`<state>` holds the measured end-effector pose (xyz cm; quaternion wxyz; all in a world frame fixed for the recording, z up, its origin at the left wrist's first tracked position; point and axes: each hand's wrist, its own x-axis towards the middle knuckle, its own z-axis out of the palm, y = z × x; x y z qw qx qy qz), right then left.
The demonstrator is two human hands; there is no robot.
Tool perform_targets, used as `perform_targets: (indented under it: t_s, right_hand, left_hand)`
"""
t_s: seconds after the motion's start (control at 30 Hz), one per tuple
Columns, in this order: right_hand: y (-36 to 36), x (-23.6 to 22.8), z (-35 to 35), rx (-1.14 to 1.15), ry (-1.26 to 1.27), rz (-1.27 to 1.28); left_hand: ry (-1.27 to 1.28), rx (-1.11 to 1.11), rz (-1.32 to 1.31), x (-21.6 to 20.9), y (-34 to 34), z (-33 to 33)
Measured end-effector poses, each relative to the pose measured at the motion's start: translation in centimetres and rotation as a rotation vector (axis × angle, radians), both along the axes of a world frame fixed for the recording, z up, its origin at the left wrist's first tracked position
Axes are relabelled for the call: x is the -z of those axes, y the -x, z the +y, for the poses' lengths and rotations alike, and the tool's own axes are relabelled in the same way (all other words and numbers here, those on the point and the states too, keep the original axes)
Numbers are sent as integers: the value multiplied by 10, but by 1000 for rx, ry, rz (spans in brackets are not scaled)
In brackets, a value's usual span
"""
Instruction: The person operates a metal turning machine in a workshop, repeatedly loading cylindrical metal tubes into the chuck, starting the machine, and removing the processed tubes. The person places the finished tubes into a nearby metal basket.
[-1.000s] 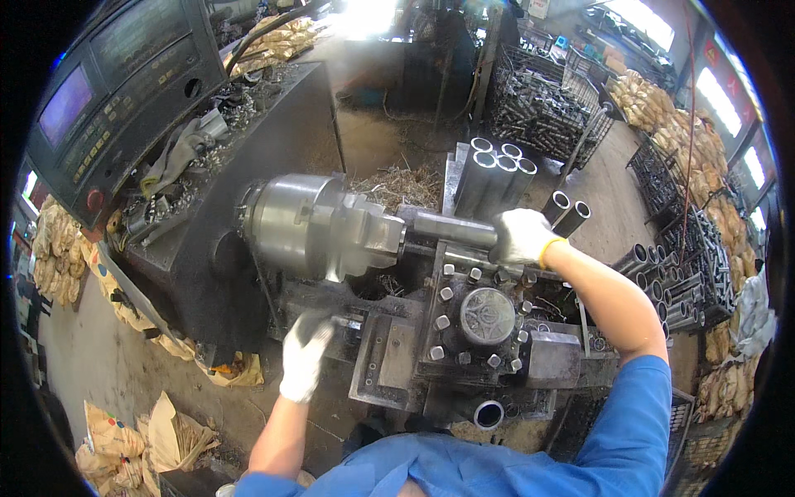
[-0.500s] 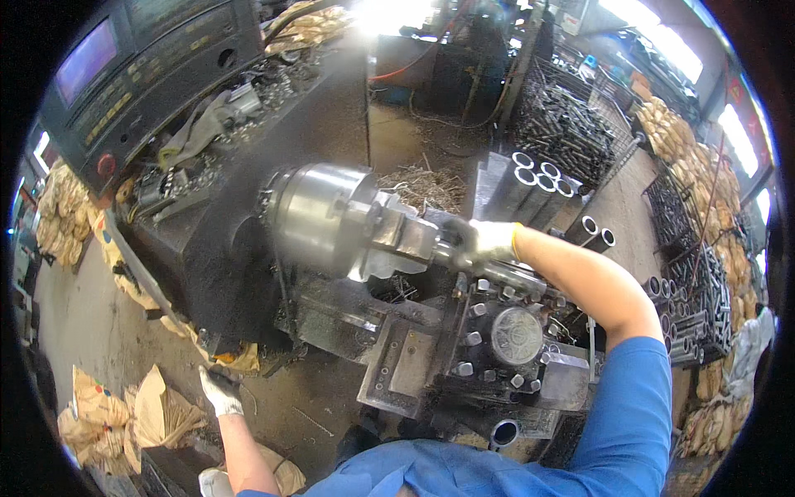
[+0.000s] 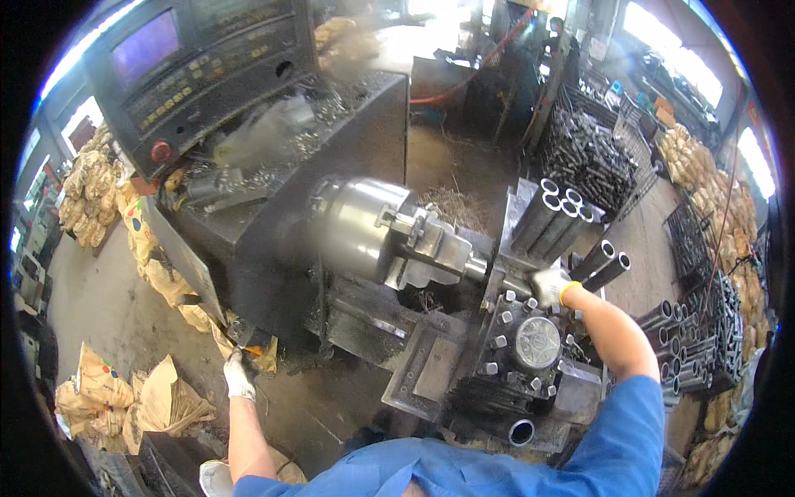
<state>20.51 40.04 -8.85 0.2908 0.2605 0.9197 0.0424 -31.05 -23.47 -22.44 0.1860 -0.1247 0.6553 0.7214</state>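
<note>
My right hand (image 3: 548, 287), in a pale glove with a yellow cuff, is closed at the far side of the lathe's tool post (image 3: 537, 344). What its fingers hold, if anything, is hidden. To its left, the large steel chuck (image 3: 364, 228) has its jaws round a short shiny round piece (image 3: 475, 267), apart from the hand. Down at the left, my gloved left hand (image 3: 239, 377) is at the lower end of a metal guard panel (image 3: 186, 265). Its darkened fingers blend into the panel's end, so their grip is unclear.
Several steel tubes (image 3: 553, 222) stand behind the tool post, with two more (image 3: 609, 261) to their right. A control panel (image 3: 199, 74) rises at the back left. Wire baskets of metal parts (image 3: 592, 149) stand at the back right. Paper sacks (image 3: 103, 377) lie at lower left.
The view has shifted, moving the machine rightward in the picture. My right hand has moved away from the chuck jaws to beside the tool post. My left hand appears slightly higher, by the panel's end.
</note>
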Motion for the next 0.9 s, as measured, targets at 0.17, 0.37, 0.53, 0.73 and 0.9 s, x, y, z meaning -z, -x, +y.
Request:
perform_targets:
  t_s: [0.17,0.37,0.53,0.73,0.9]
  right_hand:
    - [-39,-85,-63,312,-293,757]
    - [-98,-157,-143,474,-319,1585]
    - [-91,-212,-277,437,34,2007]
    - [-21,-227,-381,418,307,1991]
    - [3,-192,-397,-25,346,1441]
  left_hand:
    - [817,-206,1108,-108,-43,31]
    - [834,115,1817,-349,-29,173]
    - [1270,231,1466,-402,74,254]
    - [1273,204,1375,-397,105,240]
    - [176,618,1771,-331,-129,205]
